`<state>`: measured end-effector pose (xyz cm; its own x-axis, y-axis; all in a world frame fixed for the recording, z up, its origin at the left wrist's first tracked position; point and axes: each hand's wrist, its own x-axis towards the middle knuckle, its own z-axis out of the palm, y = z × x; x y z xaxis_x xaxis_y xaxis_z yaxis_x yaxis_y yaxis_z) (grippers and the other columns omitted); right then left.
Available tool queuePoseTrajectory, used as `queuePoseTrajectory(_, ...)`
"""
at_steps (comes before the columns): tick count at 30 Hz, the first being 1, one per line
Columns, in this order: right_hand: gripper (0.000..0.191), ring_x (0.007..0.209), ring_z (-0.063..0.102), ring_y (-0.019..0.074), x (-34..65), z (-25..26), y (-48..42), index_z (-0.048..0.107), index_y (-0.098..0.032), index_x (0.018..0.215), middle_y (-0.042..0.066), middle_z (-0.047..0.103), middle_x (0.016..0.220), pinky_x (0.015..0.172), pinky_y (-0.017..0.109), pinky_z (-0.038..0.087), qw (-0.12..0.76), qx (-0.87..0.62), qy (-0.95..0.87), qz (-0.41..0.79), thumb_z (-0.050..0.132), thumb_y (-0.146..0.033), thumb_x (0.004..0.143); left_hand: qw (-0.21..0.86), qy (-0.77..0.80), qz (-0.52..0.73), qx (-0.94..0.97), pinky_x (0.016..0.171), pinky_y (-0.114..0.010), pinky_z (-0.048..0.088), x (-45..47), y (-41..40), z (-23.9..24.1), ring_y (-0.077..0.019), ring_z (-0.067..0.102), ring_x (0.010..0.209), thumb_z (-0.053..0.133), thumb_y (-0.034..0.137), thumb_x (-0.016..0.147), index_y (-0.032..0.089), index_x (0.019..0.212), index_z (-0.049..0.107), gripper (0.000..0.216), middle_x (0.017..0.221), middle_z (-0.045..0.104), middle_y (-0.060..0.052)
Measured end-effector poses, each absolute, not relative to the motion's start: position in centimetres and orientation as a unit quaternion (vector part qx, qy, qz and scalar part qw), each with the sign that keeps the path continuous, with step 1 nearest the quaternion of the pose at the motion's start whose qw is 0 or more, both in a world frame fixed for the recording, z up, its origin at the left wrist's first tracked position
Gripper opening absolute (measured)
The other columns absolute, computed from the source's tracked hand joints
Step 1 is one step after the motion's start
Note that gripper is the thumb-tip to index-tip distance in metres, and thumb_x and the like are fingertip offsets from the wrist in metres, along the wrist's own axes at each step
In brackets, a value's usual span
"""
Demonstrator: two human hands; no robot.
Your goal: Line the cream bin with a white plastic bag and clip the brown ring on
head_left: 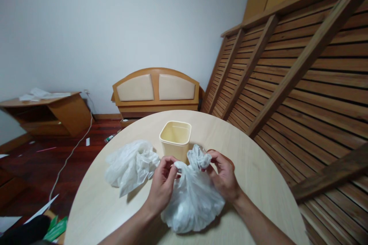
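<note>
**Both hands closed on the neck of a stuffed bag**

A stuffed white plastic bag sits on the near part of a round pale table, directly in front of the person and between the two forearms. Its bulk rests on the tabletop; its long axis runs from that rounded belly up and away to a gathered, crumpled neck, which stands at the far end, right beside the hands.

The left hand pinches a fold of the bag's top between thumb and fingertips, just left of the neck. The right hand curls around the bunched plastic from the other side, fingers clenched on it. Both hands grip the same bag and neither is free. They sit about equally near the neck — one on each flank, with the twisted plastic rising between them.

Just beyond the neck stands a cream square bin, upright, its mouth open and nothing visible inside. It looks to be touching the bag's top or very nearly so. To the left of the bin lies a second, crumpled bag, slack and flat on the table, close to the left hand but not held.

Behind the table are a padded wooden headboard against the wall, a slatted bed frame leaning at the right and a low wooden cabinet at the left.

No brand, label or writing can be read on either bag or on the bin — all are plain.
</note>
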<state>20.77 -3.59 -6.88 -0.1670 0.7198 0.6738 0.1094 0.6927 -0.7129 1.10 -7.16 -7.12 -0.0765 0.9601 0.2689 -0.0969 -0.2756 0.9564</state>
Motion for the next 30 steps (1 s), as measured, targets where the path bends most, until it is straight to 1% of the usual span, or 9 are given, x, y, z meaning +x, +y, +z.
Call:
queuePoseTrajectory(5, 0.019, 0.067, 0.068, 0.0158, 20.5, -7.3, -3.6, 0.053, -0.025, 0.102, 0.000, 0.067, 0.079, 0.064, 0.028, 0.056, 0.581, -0.342, -0.660, 0.332, 0.062, -0.040, 0.094, 0.439, 0.371, 0.607, 0.549, 0.074, -0.028, 0.057, 1.3, -7.5, -7.2, -0.0190, 0.065, 0.092, 0.062, 0.043, 0.093, 0.021, 0.097, 0.062, 0.023, 0.102, 0.066, -0.007)
queuePoseTrajectory(8, 0.030, 0.088, 0.072, 0.0195, 20.4, -7.1, -3.9, 0.047, -0.026, 0.118, 0.005, 0.072, 0.097, 0.082, 0.036, 0.058, 0.544, -0.306, -0.692, 0.363, 0.060, -0.040, 0.095, 0.408, 0.358, 0.606, 0.582, 0.082, -0.029, 0.056, 1.2, -7.4, -7.5, -0.0220, 0.063, 0.105, 0.064, 0.038, 0.093, 0.020, 0.095, 0.067, 0.018, 0.110, 0.064, -0.010)
queuePoseTrajectory(11, 0.051, 0.106, 0.069, 0.0233, 20.6, -6.9, -4.3, 0.046, -0.024, 0.129, 0.011, 0.070, 0.114, 0.091, 0.041, 0.056, 0.481, -0.275, -0.756, 0.348, 0.069, -0.041, 0.087, 0.367, 0.361, 0.609, 0.603, 0.086, -0.030, 0.055, 0.8, -7.5, -7.8, -0.0225, 0.061, 0.110, 0.066, 0.032, 0.092, 0.020, 0.095, 0.070, 0.013, 0.118, 0.060, -0.011)
queuePoseTrajectory(13, 0.049, 0.102, 0.069, 0.0231, 20.7, -6.8, -4.3, 0.054, -0.024, 0.125, 0.009, 0.071, 0.110, 0.087, 0.038, 0.056, 0.438, -0.288, -0.789, 0.320, 0.073, -0.040, 0.084, 0.340, 0.356, 0.620, 0.611, 0.088, -0.029, 0.054, 0.6, -7.6, -7.9, -0.0219, 0.060, 0.112, 0.067, 0.028, 0.091, 0.021, 0.097, 0.071, 0.009, 0.121, 0.059, -0.010)
queuePoseTrajectory(16, 0.026, 0.089, 0.070, 0.0208, 20.7, -6.6, -4.2, 0.066, -0.023, 0.106, 0.006, 0.074, 0.098, 0.078, 0.034, 0.054, 0.399, -0.323, -0.811, 0.281, 0.069, -0.039, 0.087, 0.308, 0.337, 0.661, 0.596, 0.087, -0.027, 0.055, 0.5, -7.6, -7.6, -0.0210, 0.060, 0.114, 0.068, 0.023, 0.089, 0.024, 0.102, 0.069, 0.013, 0.123, 0.059, -0.009)
queuePoseTrajectory(19, 0.028, 0.082, 0.069, 0.0199, 20.7, -6.4, -4.1, 0.069, -0.021, 0.100, 0.005, 0.074, 0.090, 0.073, 0.032, 0.051, 0.397, -0.325, -0.820, 0.256, 0.065, -0.047, 0.090, 0.307, 0.325, 0.714, 0.538, 0.083, -0.025, 0.055, 0.7, -7.4, -7.0, -0.0198, 0.062, 0.114, 0.072, 0.022, 0.086, 0.026, 0.104, 0.064, 0.020, 0.130, 0.057, -0.008)
queuePoseTrajectory(23, 0.036, 0.070, 0.063, 0.0179, 20.8, -6.2, -4.2, 0.071, -0.021, 0.101, 0.003, 0.073, 0.081, 0.065, 0.030, 0.046, 0.397, -0.322, -0.830, 0.225, 0.058, -0.054, 0.093, 0.406, 0.356, 0.721, 0.435, 0.080, -0.026, 0.056, 1.0, -7.0, -6.7, -0.0164, 0.067, 0.099, 0.082, 0.030, 0.077, 0.027, 0.116, 0.056, 0.047, 0.132, 0.058, -0.006)
queuePoseTrajectory(26, 0.022, 0.070, 0.062, 0.0168, 20.7, -6.0, -4.3, 0.070, -0.022, 0.094, 0.002, 0.073, 0.079, 0.069, 0.031, 0.045, 0.386, -0.301, -0.847, 0.206, 0.055, -0.038, 0.096, 0.525, 0.391, 0.664, 0.362, 0.075, -0.027, 0.056, 1.2, -6.7, -6.7, -0.0157, 0.069, 0.089, 0.086, 0.040, 0.070, 0.023, 0.119, 0.052, 0.062, 0.121, 0.064, -0.008)
queuePoseTrajectory(30, 0.011, 0.075, 0.061, 0.0185, 20.4, -5.8, -4.3, 0.065, -0.021, 0.083, 0.002, 0.069, 0.079, 0.075, 0.036, 0.045, 0.367, -0.271, -0.874, 0.168, 0.056, -0.025, 0.089, 0.617, 0.375, 0.607, 0.334, 0.073, -0.026, 0.055, 1.4, -6.7, -6.6, -0.0161, 0.069, 0.084, 0.088, 0.045, 0.067, 0.021, 0.124, 0.049, 0.073, 0.108, 0.071, -0.008)
